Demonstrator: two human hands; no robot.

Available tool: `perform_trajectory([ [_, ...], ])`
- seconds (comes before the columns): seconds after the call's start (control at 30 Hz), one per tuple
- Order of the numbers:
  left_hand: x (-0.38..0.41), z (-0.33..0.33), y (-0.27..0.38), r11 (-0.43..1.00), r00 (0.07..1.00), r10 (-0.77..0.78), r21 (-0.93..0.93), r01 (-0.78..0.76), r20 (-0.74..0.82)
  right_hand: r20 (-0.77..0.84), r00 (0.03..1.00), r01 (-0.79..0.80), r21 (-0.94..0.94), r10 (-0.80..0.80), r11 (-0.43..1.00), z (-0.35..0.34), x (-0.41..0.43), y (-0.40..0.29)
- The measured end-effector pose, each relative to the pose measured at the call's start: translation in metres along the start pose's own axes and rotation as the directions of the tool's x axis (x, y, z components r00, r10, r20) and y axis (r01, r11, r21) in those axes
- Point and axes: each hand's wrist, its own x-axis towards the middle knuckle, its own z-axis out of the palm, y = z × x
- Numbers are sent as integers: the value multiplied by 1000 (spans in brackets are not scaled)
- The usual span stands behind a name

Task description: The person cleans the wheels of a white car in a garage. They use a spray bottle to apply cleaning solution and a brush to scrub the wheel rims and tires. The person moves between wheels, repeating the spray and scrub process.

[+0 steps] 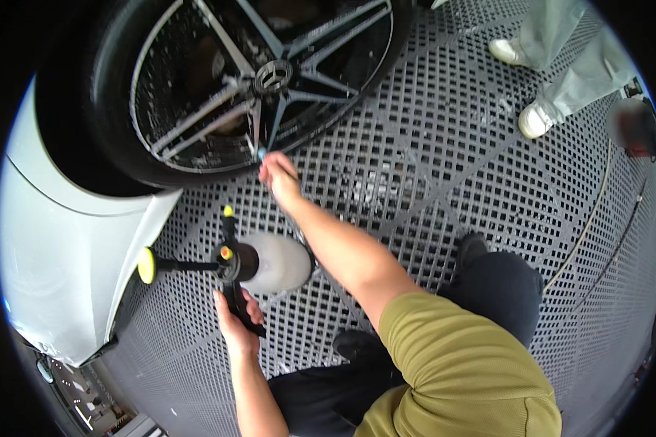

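My left hand (239,325) grips the black handle of a pump foam sprayer (280,262). The sprayer has a cloudy translucent bottle, a black head and yellow-green ends on its nozzle and pump knob. Above it, my right hand (280,173) is closed around a thin dark-handled tool, probably a detailing brush (262,153), with a pale blue part showing. Its tip meets the lower rim of a Mercedes-Benz alloy wheel (240,117), near the foot of a spoke. White foam streaks the wheel's spokes and dark gaps. A black tyre (109,104) surrounds the wheel.
A pale car body panel (71,262) curves along the left. Another person's legs (574,82) and white shoes stand at upper right. Below lies a grey plastic grate floor (415,164) with wet, foamy patches. A pale hose (585,235) runs along the right beside a dark cable.
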Motion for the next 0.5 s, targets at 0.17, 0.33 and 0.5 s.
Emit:
perform_trajectory([
  [0.17, -3, -5, 1, 997, 999, -32, -74, 31, -17, 31, 998, 49, 156, -55, 987, 30, 6, -45],
  [0.33, -3, -1, 1, 1000, 999, -3, -16, 2, -34, 16, 922, 384, 95, -387, 918, 47, 12, -96],
  [0.5, 2, 2, -3, 1000, 1000, -17, 11, 17, -7, -17, 994, 108, 23, -108, 994, 33, 0, -46],
])
